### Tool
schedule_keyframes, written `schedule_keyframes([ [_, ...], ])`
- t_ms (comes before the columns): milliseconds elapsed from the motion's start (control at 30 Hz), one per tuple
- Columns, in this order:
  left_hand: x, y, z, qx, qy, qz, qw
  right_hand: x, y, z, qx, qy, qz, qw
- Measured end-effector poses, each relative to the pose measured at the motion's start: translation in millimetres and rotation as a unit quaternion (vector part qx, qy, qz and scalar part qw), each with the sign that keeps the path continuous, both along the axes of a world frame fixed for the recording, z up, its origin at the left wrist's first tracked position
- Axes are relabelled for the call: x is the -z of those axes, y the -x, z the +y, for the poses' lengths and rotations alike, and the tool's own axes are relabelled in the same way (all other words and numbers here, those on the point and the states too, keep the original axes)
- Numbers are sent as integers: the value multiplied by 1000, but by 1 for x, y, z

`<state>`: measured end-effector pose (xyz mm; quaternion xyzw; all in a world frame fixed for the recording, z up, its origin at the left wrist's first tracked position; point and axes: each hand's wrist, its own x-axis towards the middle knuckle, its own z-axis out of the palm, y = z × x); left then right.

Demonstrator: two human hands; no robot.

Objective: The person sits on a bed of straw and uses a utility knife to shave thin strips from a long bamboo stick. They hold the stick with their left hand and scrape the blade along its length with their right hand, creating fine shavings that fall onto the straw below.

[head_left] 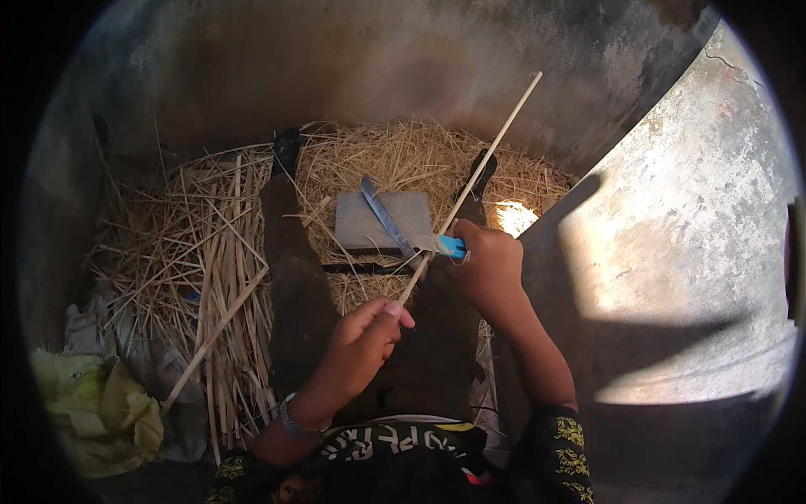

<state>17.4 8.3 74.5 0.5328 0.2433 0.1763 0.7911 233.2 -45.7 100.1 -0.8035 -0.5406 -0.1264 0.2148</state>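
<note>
A long, thin bamboo-like stick (505, 126) slants across the middle, its far end pointing up and right. Its near end is pinched in my left hand (363, 344), between thumb and fingers. My right hand (489, 267) is closed round the blue handle of a knife (451, 246). The short pale blade lies across the stick, and a thin curl of shaving hangs by my fingers. Just beyond, a grey rectangular block (410, 210) sits between my legs, with a long dark metal blade (382, 214) lying slantwise over it.
Shavings (386, 160) cover the floor ahead. A heap of split sticks (220, 328) lies left of my leg, with a crumpled yellow-green cloth or sack (96, 412) at the lower left. A stained wall (378, 67) rises in front; a sunlit one (672, 227) stands at right.
</note>
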Motion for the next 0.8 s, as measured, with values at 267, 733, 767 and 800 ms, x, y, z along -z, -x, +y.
schedule_keyframes([
  [267, 1, 6, -5, -68, -10, -8, 998, 36, 31, 4, -70, -44, -15, 996],
  [733, 1, 14, -38, -32, -154, 3, 988, -86, -103, 17, 297, -174, 52, 937],
  [767, 0, 14, -34, -29, -139, 4, 990, -82, -91, 15, 265, -161, 28, 950],
  [800, -1, 12, -32, -30, -147, -3, 989, -72, -74, 11, 235, -145, 4, 961],
])
